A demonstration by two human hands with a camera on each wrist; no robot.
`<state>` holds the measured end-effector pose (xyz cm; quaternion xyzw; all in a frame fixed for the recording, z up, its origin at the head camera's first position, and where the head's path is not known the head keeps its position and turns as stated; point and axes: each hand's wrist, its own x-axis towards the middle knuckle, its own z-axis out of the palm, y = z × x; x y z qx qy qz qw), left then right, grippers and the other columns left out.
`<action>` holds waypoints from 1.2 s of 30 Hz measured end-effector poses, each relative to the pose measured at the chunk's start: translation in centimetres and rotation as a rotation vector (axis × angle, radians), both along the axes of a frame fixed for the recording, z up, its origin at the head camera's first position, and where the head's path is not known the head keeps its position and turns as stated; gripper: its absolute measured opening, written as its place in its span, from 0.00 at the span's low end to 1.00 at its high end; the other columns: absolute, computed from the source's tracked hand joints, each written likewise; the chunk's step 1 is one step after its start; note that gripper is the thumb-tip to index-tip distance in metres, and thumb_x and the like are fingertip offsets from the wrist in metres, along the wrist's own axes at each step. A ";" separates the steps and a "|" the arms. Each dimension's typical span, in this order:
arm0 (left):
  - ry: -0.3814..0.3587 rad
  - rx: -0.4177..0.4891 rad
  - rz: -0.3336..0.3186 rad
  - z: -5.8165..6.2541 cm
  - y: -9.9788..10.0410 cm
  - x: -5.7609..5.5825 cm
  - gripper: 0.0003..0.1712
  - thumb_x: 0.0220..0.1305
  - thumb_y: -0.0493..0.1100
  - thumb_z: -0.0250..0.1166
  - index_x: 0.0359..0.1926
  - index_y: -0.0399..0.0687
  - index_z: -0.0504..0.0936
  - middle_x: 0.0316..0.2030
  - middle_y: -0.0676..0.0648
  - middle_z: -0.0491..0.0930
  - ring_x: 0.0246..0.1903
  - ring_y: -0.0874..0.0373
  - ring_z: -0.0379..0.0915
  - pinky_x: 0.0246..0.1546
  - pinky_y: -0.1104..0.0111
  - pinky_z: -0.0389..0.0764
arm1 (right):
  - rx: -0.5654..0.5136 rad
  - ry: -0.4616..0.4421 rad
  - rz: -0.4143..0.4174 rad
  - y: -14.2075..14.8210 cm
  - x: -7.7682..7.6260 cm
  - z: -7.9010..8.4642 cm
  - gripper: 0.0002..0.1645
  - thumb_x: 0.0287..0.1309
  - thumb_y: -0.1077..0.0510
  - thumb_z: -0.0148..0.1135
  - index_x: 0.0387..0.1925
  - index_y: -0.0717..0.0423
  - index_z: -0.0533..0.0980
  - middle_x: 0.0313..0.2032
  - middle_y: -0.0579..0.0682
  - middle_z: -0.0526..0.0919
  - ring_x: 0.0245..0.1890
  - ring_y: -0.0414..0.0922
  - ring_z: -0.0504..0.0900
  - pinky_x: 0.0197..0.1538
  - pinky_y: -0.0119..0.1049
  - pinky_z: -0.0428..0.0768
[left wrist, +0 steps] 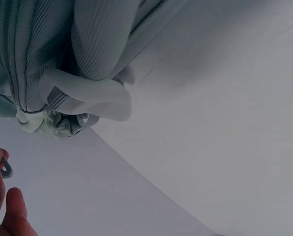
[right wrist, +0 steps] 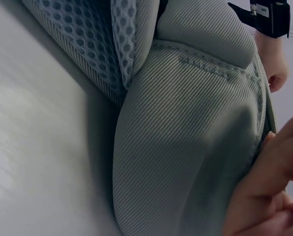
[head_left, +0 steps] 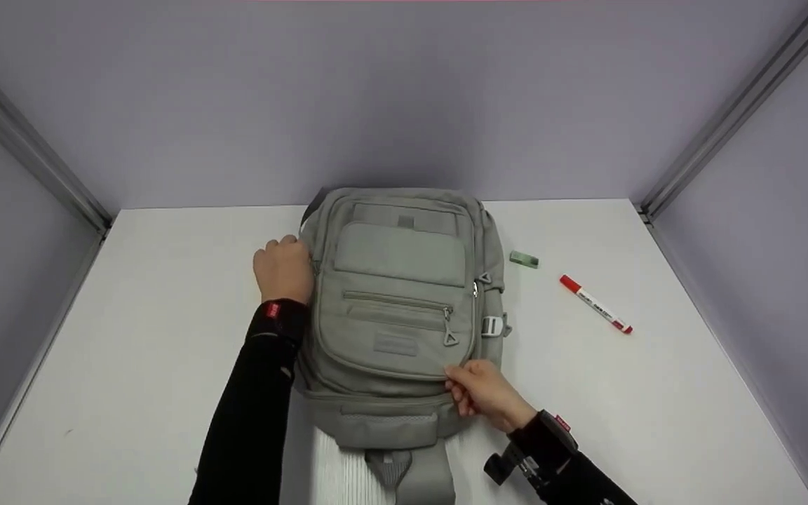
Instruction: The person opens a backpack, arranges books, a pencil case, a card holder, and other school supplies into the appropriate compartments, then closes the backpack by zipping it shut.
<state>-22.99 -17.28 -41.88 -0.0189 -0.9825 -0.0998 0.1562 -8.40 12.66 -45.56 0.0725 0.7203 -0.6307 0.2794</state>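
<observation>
A grey-green backpack [head_left: 398, 254] lies with its front panel up in the head view. My left hand [head_left: 283, 272] is at its left side, fingers curled down. In the left wrist view, the fingers of that hand pinch a zipper pull [left wrist: 7, 171] beside the bag's fabric. My right hand [head_left: 487, 393] pinches the edge of the front panel at its lower right corner. The right wrist view shows the right thumb and fingers against the bag's side, the fingertips partly hidden. Another zipper pull [head_left: 450, 338] hangs from the front pocket.
Right of the bag, a small green block-like item [head_left: 524, 259] and a white marker with a red cap [head_left: 595, 303] lie on the white table [head_left: 684, 414]. A strap [head_left: 426, 480] runs off the near edge. Pale panels [head_left: 404, 98] wall in the back and sides.
</observation>
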 end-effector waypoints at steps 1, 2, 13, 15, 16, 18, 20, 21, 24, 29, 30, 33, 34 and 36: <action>-0.001 -0.002 0.001 0.1 0.1 -0.1 0.11 0.63 0.32 0.56 0.33 0.33 0.85 0.32 0.36 0.84 0.33 0.39 0.81 0.34 0.50 0.81 | -0.001 -0.001 -0.002 0.0 0.0 0.0 0.17 0.70 0.55 0.53 0.24 0.55 0.75 0.14 0.38 0.72 0.09 0.30 0.71 0.16 0.23 0.69; 0.005 -0.001 -0.002 0.2 0.2 -0.2 0.11 0.63 0.31 0.56 0.32 0.33 0.85 0.31 0.36 0.84 0.32 0.39 0.81 0.33 0.50 0.81 | -0.004 -0.003 -0.005 -0.1 0.0 -0.1 0.17 0.70 0.55 0.53 0.24 0.55 0.75 0.14 0.38 0.73 0.09 0.30 0.71 0.16 0.23 0.69; -0.097 0.148 -0.165 0.4 -1.6 2.1 0.12 0.64 0.35 0.62 0.48 0.43 0.85 0.34 0.37 0.86 0.33 0.41 0.83 0.32 0.52 0.82 | -0.028 -0.016 0.003 0.3 -0.3 0.0 0.19 0.73 0.54 0.51 0.24 0.55 0.75 0.13 0.38 0.74 0.09 0.30 0.73 0.16 0.23 0.71; -0.088 0.141 -0.210 0.2 -1.8 2.8 0.18 0.64 0.33 0.61 0.55 0.44 0.83 0.36 0.36 0.87 0.33 0.40 0.83 0.31 0.52 0.82 | -0.020 -0.016 -0.006 0.4 -0.3 0.2 0.20 0.73 0.53 0.52 0.23 0.55 0.75 0.13 0.38 0.74 0.09 0.30 0.73 0.17 0.23 0.71; -0.071 0.138 -0.232 0.2 -1.9 3.3 0.19 0.64 0.33 0.61 0.56 0.45 0.82 0.37 0.36 0.87 0.32 0.40 0.83 0.30 0.51 0.82 | -0.020 -0.017 -0.011 0.5 -0.3 0.4 0.20 0.72 0.53 0.52 0.23 0.55 0.75 0.13 0.38 0.74 0.09 0.30 0.73 0.17 0.23 0.71; -0.034 0.130 -0.284 -0.1 -2.0 4.1 0.22 0.61 0.31 0.63 0.57 0.45 0.81 0.38 0.36 0.86 0.32 0.39 0.82 0.30 0.51 0.81 | -0.026 -0.016 -0.018 0.5 -0.3 0.9 0.20 0.72 0.52 0.53 0.23 0.55 0.75 0.13 0.38 0.74 0.09 0.30 0.73 0.17 0.23 0.72; -0.018 0.128 -0.346 -0.2 -2.1 5.0 0.25 0.58 0.30 0.65 0.58 0.47 0.81 0.40 0.37 0.85 0.34 0.40 0.81 0.31 0.51 0.81 | -0.052 -0.009 -0.021 0.7 -0.3 1.5 0.20 0.72 0.52 0.53 0.23 0.54 0.75 0.13 0.37 0.74 0.10 0.30 0.73 0.18 0.23 0.72; -0.018 0.127 -0.376 -0.2 -2.1 5.4 0.26 0.57 0.29 0.65 0.58 0.48 0.81 0.42 0.37 0.84 0.35 0.41 0.81 0.32 0.51 0.81 | -0.071 -0.004 -0.023 0.8 -0.4 1.9 0.20 0.73 0.52 0.52 0.23 0.54 0.75 0.13 0.37 0.74 0.10 0.30 0.73 0.18 0.23 0.72; -0.020 0.123 -0.459 -0.3 -2.0 6.2 0.28 0.55 0.27 0.65 0.57 0.50 0.82 0.48 0.38 0.79 0.44 0.41 0.79 0.39 0.51 0.81 | -0.149 0.009 -0.035 1.2 -0.8 3.3 0.21 0.74 0.54 0.50 0.22 0.51 0.75 0.13 0.36 0.74 0.11 0.29 0.72 0.19 0.22 0.71; -0.020 0.113 -0.534 -0.2 -1.6 6.7 0.29 0.55 0.24 0.63 0.58 0.49 0.81 0.56 0.38 0.76 0.56 0.39 0.75 0.50 0.48 0.80 | -0.285 -0.020 -0.088 1.6 -2.2 6.1 0.24 0.76 0.54 0.46 0.21 0.49 0.77 0.14 0.35 0.75 0.12 0.28 0.72 0.20 0.20 0.70; -0.029 0.119 -0.541 -0.1 -1.5 6.6 0.29 0.56 0.24 0.64 0.58 0.48 0.81 0.57 0.39 0.76 0.57 0.38 0.74 0.53 0.48 0.79 | -0.310 -0.028 -0.099 1.7 -2.6 6.7 0.24 0.76 0.54 0.46 0.22 0.49 0.77 0.14 0.35 0.75 0.12 0.28 0.72 0.20 0.20 0.71; -0.057 0.140 -0.536 0.0 -1.2 6.4 0.27 0.59 0.25 0.64 0.59 0.47 0.81 0.58 0.40 0.77 0.60 0.38 0.74 0.60 0.49 0.77 | -0.378 -0.042 -0.119 1.8 -3.4 7.8 0.25 0.76 0.54 0.45 0.22 0.49 0.78 0.15 0.36 0.76 0.12 0.28 0.73 0.20 0.19 0.71; -0.060 0.150 -0.530 0.0 -1.2 6.3 0.26 0.60 0.25 0.63 0.58 0.46 0.81 0.57 0.40 0.78 0.60 0.38 0.74 0.61 0.49 0.76 | -0.400 -0.044 -0.121 1.8 -3.7 8.1 0.25 0.77 0.54 0.44 0.22 0.49 0.78 0.15 0.36 0.76 0.12 0.28 0.73 0.20 0.18 0.71; -0.046 0.169 -0.511 0.0 -1.1 6.0 0.25 0.60 0.24 0.62 0.57 0.45 0.81 0.56 0.40 0.80 0.59 0.40 0.76 0.60 0.52 0.77 | -0.441 -0.049 -0.124 1.9 -4.0 8.4 0.26 0.77 0.54 0.44 0.22 0.49 0.79 0.15 0.37 0.76 0.12 0.28 0.74 0.20 0.18 0.71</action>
